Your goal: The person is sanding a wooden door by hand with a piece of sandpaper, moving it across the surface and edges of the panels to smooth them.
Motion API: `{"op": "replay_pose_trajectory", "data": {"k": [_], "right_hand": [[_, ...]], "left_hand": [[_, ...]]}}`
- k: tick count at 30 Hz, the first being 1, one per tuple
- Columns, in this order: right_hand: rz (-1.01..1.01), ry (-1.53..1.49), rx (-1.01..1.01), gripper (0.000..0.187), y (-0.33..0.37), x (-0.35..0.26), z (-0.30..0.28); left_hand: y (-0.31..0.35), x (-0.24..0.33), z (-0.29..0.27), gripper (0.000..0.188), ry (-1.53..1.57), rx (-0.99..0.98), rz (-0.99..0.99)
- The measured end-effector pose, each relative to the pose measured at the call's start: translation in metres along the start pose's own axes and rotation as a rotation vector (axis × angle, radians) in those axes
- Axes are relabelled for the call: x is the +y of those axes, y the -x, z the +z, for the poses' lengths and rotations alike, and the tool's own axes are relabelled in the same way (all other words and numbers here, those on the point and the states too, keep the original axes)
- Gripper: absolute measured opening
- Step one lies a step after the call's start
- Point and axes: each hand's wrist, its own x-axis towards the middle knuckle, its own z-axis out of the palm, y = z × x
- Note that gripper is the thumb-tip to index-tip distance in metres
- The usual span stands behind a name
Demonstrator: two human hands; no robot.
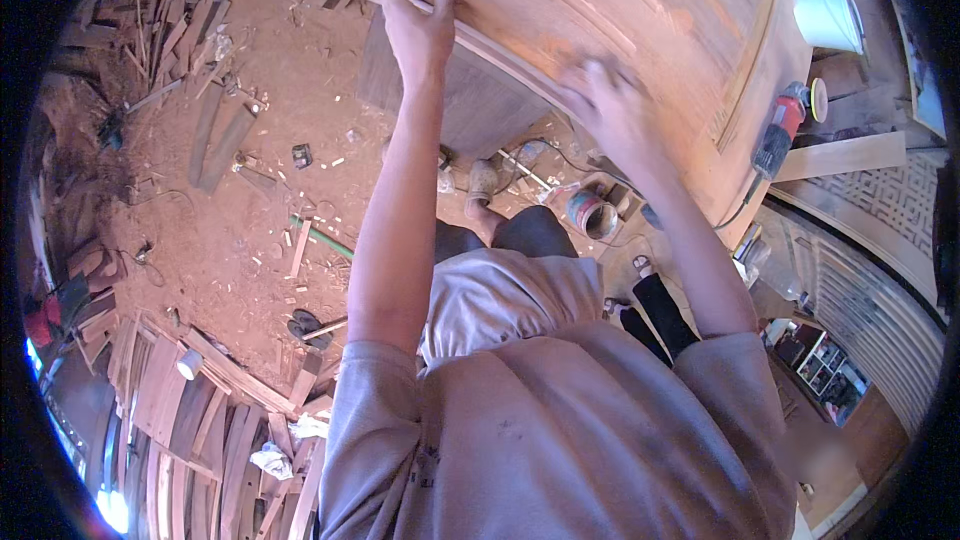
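A large wooden door (520, 0) with raised mouldings lies across the top of the view. My left hand (418, 32) grips its near edge, thumb and one finger reaching over the top while the other fingers are hidden. Farther right, my right hand (612, 105) is over the door's surface near that edge. Motion smears its fingers, so whether anything is under them cannot be made out. Around it the wood shows an orange-tinted patch (545, 48).
A red and black power sander (778, 135) rests at the door's right side, below a white bucket (828, 17). An open paint can (592, 214) stands on the dirt floor. Wood scraps (180, 25) pile up at left. Another person's dark-trousered legs (660, 315) show beside me.
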Motion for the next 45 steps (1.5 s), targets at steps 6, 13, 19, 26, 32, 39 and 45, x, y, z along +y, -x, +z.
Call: {"op": "replay_pose_trajectory", "data": {"k": [6,13,19,26,32,39,45], "right_hand": [[0.152,0.039,-0.164,0.028,-0.058,-0.024,0.004],[-0.024,-0.158,0.048,0.032,0.013,0.003,-0.006],[0.121,0.070,-0.216,0.035,-0.098,-0.045,0.015],[0.049,-0.162,-0.064,0.025,-0.001,-0.014,0.000],[0.027,-0.063,-0.064,0.024,-0.090,-0.027,0.030],[0.109,-0.142,-0.058,0.032,0.010,0.005,-0.001],[-0.024,-0.057,0.015,0.029,-0.051,-0.015,0.012]], "left_hand": [[-0.003,-0.011,0.013,0.092,-0.005,0.063,0.090],[-0.002,-0.004,-0.010,0.102,-0.057,-0.028,-0.029],[-0.004,0.000,0.000,0.104,-0.096,-0.013,-0.012],[0.001,-0.011,-0.010,0.093,-0.111,0.025,-0.014],[-0.001,0.005,0.006,0.082,-0.118,0.055,0.009],[-0.002,-0.001,-0.007,0.080,-0.124,0.003,0.015],[-0.005,-0.007,0.008,0.077,-0.122,0.051,0.059]]}}
